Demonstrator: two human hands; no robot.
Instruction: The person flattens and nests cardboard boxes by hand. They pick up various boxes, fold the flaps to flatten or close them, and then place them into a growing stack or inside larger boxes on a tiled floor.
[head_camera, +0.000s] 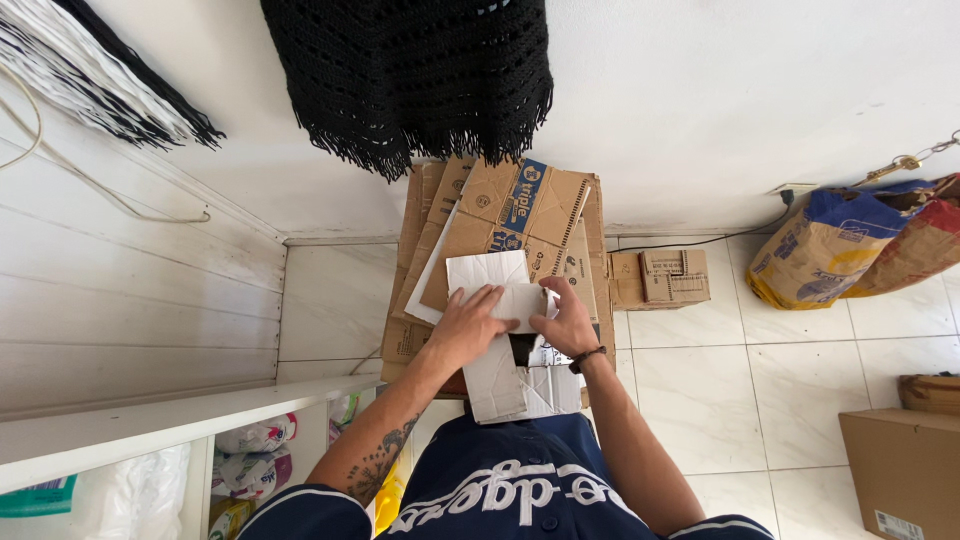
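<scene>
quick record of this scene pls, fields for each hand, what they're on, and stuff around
left hand: flat on a white flattened carton, fingers spread
right hand: fingers curled on a folded flap of the same carton, dark band on the wrist
under the carton: stack of flattened brown cardboard leaning at the wall
floor: pale tiles
right side: small brown box, yellow and blue sack, brown box
above: black fringed fabric
left side: white shelf
</scene>
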